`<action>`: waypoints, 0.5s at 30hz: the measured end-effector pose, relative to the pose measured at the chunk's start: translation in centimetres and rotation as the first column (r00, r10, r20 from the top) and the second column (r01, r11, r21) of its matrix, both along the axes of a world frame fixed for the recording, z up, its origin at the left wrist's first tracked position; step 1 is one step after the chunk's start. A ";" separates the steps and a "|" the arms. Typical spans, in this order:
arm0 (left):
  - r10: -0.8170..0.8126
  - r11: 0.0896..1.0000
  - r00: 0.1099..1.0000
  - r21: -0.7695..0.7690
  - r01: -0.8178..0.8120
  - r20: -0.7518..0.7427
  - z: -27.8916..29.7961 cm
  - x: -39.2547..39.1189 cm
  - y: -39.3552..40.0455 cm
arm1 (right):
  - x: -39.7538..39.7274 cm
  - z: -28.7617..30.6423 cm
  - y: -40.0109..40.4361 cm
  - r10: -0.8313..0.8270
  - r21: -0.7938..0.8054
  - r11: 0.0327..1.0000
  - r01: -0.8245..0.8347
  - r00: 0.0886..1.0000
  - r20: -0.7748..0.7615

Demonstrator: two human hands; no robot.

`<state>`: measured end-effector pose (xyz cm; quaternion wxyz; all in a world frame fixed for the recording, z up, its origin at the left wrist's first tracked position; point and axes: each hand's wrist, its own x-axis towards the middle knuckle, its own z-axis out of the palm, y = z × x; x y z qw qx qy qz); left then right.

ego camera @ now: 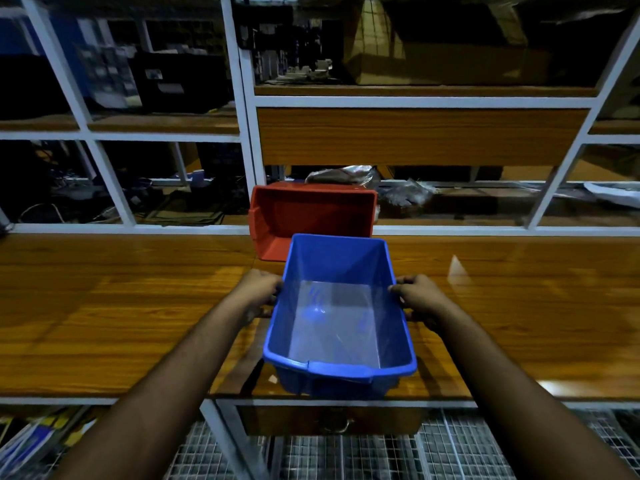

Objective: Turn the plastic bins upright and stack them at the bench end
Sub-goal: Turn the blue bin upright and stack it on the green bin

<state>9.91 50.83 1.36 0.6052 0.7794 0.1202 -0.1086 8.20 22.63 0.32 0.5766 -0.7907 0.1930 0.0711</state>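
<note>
A blue plastic bin [337, 320] is upright over the wooden bench [104, 306], its open top facing me and its inside empty. My left hand [259, 292] grips its left rim and my right hand [415, 297] grips its right rim. Behind it a red plastic bin [311, 216] lies tipped on its side, with its opening towards me, against the white frame at the back of the bench. The blue bin hides the red bin's lower right corner.
White metal shelving [242, 98] with wooden shelves rises behind the bench. Plastic-wrapped items [346, 174] lie on the shelf behind the red bin. A drawer with a handle [334, 426] sits under the bench edge, above wire mesh.
</note>
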 end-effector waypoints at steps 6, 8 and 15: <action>-0.067 0.989 0.997 -0.138 0.061 -0.036 0.4 -0.5 0.3 | -2.0 1.0 -1.4 0.050 0.177 0.983 -0.036 0.996 -0.071; -0.091 0.986 0.996 -0.143 0.086 -0.022 0.6 -0.2 0.2 | -3.4 1.4 -2.4 0.117 0.234 0.968 -0.089 0.987 -0.110; -0.368 0.896 0.930 -0.270 0.351 -0.009 1.0 0.2 -5.8 | -10.0 0.0 -8.6 -0.138 0.468 0.876 0.115 0.990 0.014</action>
